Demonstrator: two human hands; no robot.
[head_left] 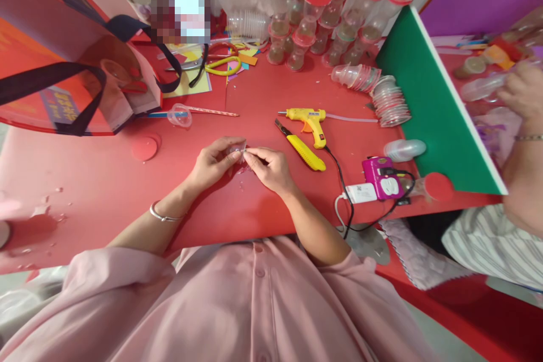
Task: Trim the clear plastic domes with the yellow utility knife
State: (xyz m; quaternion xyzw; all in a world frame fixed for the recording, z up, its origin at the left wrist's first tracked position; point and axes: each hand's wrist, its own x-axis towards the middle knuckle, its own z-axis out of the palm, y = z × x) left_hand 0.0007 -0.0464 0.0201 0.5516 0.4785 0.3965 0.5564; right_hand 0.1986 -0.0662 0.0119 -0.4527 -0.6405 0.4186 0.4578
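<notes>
Over the red table, my left hand (217,159) has its fingers closed around a small clear plastic cup (237,148), partly hidden by the fingers. On the cup's right side, the thumb and forefinger of my right hand (271,168) pinch at its edge. Whether a tiny piece sits in that pinch is too small to tell. Small clear scraps (242,169) lie on the table just below the hands. To the right rest a yellow box cutter (306,153) and a yellow glue gun (311,121) with a glue stick in its rear.
Joined cups with red lids (305,34) stand at the back. Stacked lids (390,102) lie beside a green divider (436,102). A purple power adapter (377,172) has cables. Scissors (223,65) and an orange bag (55,85) are left. A co-worker's hand (520,90) is beyond the divider.
</notes>
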